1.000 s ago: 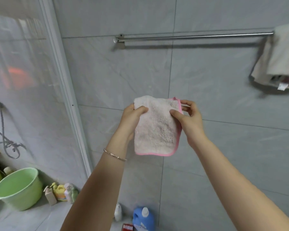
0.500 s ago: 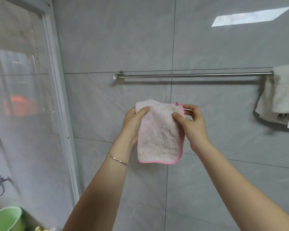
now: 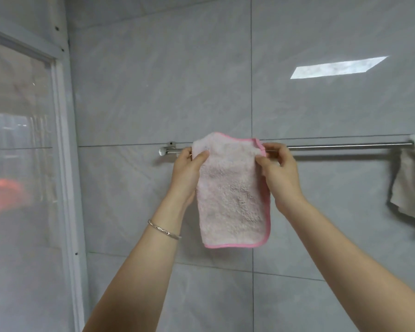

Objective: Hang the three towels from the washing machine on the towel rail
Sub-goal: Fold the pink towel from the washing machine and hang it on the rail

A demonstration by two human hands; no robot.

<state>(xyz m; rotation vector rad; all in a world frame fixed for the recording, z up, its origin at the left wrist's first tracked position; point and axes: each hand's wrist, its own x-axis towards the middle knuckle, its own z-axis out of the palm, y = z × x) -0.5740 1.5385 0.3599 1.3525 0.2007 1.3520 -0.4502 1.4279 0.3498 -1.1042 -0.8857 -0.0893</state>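
Head view: pink-edged towel point(image 3: 233, 188) pinched at both top corners, left hand point(image 3: 186, 176) and right hand point(image 3: 279, 174) fingers closed on it, top edge level with the towel rail point(image 3: 345, 146). Best lifted over, then draped evenly. Rail behind the fingers hidden; white towel point(image 3: 412, 178) far right cut off.

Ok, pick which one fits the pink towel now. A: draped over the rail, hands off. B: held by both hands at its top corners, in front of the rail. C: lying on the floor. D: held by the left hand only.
B: the left hand and right hand each pinch a top corner of the pink towel in front of the rail.
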